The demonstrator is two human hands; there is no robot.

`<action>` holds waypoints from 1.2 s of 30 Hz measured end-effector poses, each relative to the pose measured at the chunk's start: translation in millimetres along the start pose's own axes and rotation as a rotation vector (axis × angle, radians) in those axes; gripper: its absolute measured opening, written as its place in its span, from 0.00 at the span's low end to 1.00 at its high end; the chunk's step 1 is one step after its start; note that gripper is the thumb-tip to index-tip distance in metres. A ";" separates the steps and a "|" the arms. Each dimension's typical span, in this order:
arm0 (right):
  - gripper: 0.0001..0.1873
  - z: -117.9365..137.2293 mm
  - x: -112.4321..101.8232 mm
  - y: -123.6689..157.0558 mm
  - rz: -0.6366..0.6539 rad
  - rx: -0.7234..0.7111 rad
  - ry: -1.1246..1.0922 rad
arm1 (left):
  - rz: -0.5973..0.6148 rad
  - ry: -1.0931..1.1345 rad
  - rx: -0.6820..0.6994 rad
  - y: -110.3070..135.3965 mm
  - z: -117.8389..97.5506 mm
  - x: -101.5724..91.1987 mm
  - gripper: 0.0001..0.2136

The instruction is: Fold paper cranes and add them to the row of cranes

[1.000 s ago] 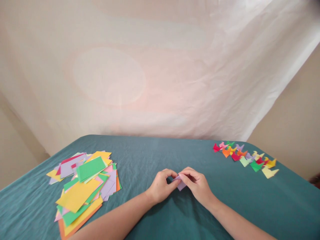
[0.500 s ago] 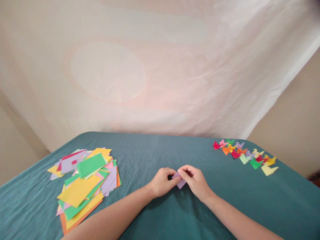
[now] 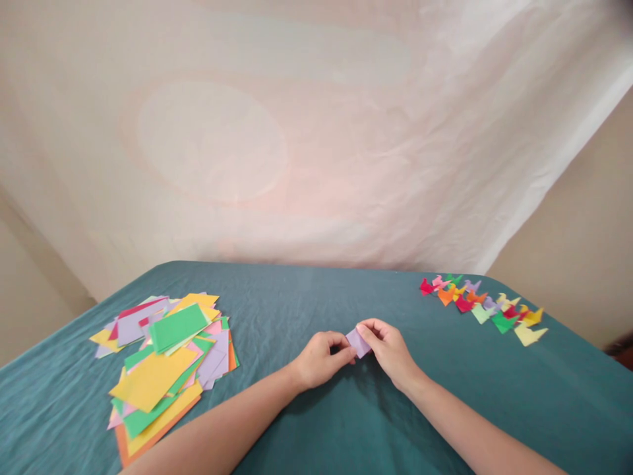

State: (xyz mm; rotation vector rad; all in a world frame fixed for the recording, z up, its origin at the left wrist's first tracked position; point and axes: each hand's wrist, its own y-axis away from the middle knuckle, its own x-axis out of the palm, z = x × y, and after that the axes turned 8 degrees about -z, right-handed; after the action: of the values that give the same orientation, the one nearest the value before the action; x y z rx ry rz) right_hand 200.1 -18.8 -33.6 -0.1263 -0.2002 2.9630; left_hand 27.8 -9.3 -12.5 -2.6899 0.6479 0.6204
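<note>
A small folded piece of lilac paper [image 3: 358, 343] is held between my two hands, above the middle of the table. My left hand [image 3: 324, 359] has its thumb and fingers closed at the paper's left edge. With thumb and forefinger, my right hand [image 3: 388, 349] pinches the paper's upper right part. Fingertips hide some of the paper's edges, so its exact folds cannot be made out.
On the left lies a loose heap of coloured paper sheets [image 3: 163, 379] in yellow, green, lilac, pink and orange. Several small folded paper birds [image 3: 504, 321] stand in rows at the far right. A dark teal cloth [image 3: 297, 297] covers the table; a pale sheet [image 3: 316, 132] hangs behind.
The lilac paper has turned and shows more of its face between my hands. My right hand has risen slightly, while my left hand stays in nearly the same place.
</note>
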 end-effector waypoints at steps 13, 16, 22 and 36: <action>0.14 2.4 3.0 4.2 0.078 0.010 -0.013 | -0.073 0.095 -0.030 -2.5 2.6 2.2 0.19; 0.14 2.3 2.3 3.9 0.091 0.006 -0.007 | -0.077 0.071 -0.025 -2.0 1.5 1.1 0.17; 0.14 5.4 -2.7 0.7 0.189 0.065 -0.007 | -0.087 0.002 0.001 -0.1 0.6 1.7 0.16; 0.13 0.1 -19.0 -17.5 0.217 -0.249 0.335 | -0.234 -0.288 0.009 0.7 7.4 3.8 0.09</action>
State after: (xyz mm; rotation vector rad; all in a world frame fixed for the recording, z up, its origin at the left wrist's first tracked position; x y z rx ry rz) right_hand 221.6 -5.0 -29.6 -0.7117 -0.5379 3.0508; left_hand 28.0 -8.4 -20.7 -2.5453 0.2560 0.9116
